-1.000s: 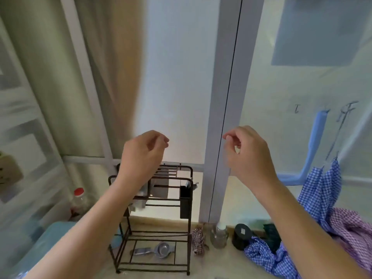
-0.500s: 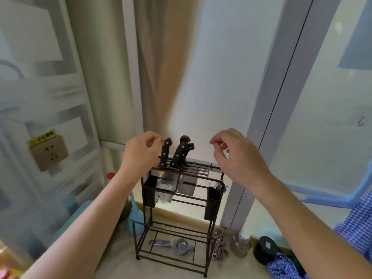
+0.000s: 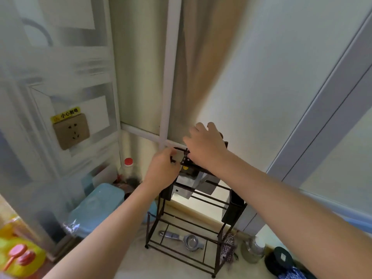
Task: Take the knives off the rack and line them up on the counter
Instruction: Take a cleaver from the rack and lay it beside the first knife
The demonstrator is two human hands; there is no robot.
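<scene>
A dark wire rack [image 3: 201, 200] stands on the pale counter [image 3: 161, 266] against the window. Wide steel knife blades [image 3: 186, 188] hang through its top rails, and one black riveted knife handle [image 3: 184, 159] shows between my hands. My left hand [image 3: 163, 170] is at the rack's top left corner, fingers pinched on a dark bar there. My right hand [image 3: 205, 150] lies palm down over the other handles and hides them; it is blurred, so its grip is unclear.
A metal squeezer [image 3: 185, 239] lies on the rack's bottom shelf, and a black cup [image 3: 233, 212] hangs on its right side. A red-capped bottle [image 3: 128, 170] and blue tub [image 3: 96, 206] stand left. A checked cloth [image 3: 227, 246], glass jar [image 3: 252, 250] and black lid [image 3: 279, 258] sit right.
The view swung left and closer to the rack. Both hands dropped from in front of the window onto the rack top, the right one now covering the knife handles.
</scene>
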